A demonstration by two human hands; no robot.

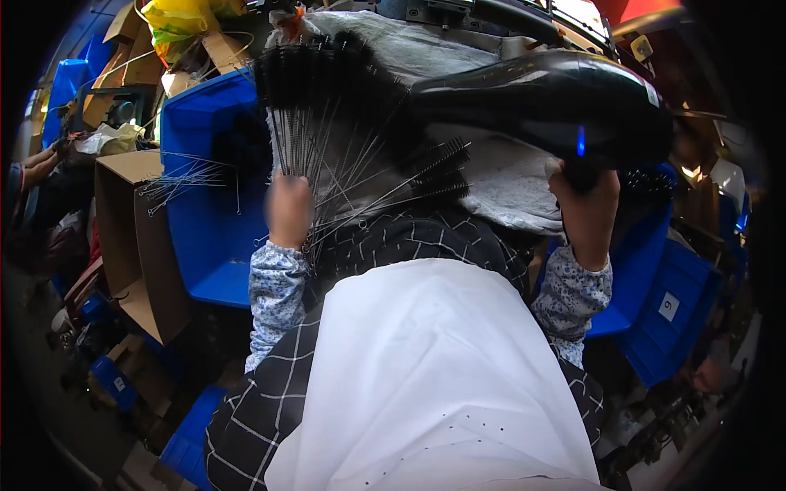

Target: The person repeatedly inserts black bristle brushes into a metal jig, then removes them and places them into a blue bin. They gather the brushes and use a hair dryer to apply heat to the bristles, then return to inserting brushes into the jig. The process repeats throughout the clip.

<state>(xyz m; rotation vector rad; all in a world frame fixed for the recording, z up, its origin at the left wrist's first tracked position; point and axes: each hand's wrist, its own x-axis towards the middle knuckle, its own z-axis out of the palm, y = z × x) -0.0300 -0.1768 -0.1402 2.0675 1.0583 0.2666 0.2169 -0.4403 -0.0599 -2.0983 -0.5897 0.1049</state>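
Note:
A bundle of wire brushes [299, 147] with black bristle heads and thin looped metal stems is gripped by its stems in my left hand [289, 211], the bristles pointing away from me. My right hand [591, 209] is closed round the handle of a black hair dryer [540, 98]. Its nozzle points left, toward the bristles. More loose brushes [434, 173] lie fanned over my lap and the pale cloth between my hands. Part of the dryer's handle is hidden by my fingers.
Left stands a blue bin [217, 274] with more brush stems [190, 184] poking over its rim, beside an open cardboard box [135, 237]. Another blue bin [626, 286] stands at the right. Whitish sheeting [499, 176] covers the surface ahead. Another person's hand [39, 168] shows far left.

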